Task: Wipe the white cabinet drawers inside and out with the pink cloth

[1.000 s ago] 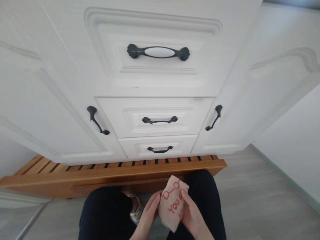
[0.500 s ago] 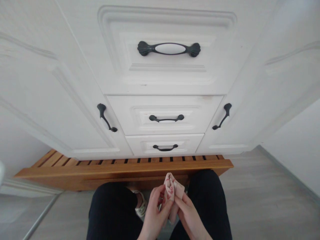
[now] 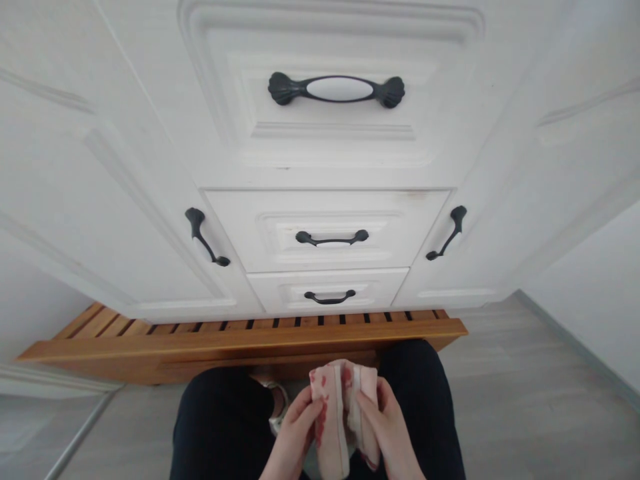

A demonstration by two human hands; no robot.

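Observation:
Between my knees, a soft pink cloth [image 3: 330, 433] with a red print and pale edge strips is held up by both hands. Whether it is a sock or some other small garment, I cannot tell. My left hand [image 3: 295, 430] pinches its left side, thumb in front. On the other side, my right hand [image 3: 393, 427] grips the right part with the thumb pressed on it. The two halves are spread apart at the middle, with their lower ends hanging down.
A white cabinet with drawers and dark handles [image 3: 336, 89] stands in front, doors on both sides. It rests on a slatted wooden base [image 3: 240, 341] just beyond my dark-trousered knees [image 3: 220, 420]. A shoe [image 3: 276, 423] shows below, on grey wood-look floor [image 3: 530, 400].
The cloth was bunched up between my fingers; now it is opened out wider. My hands have moved apart, the left to the left and the right to the right.

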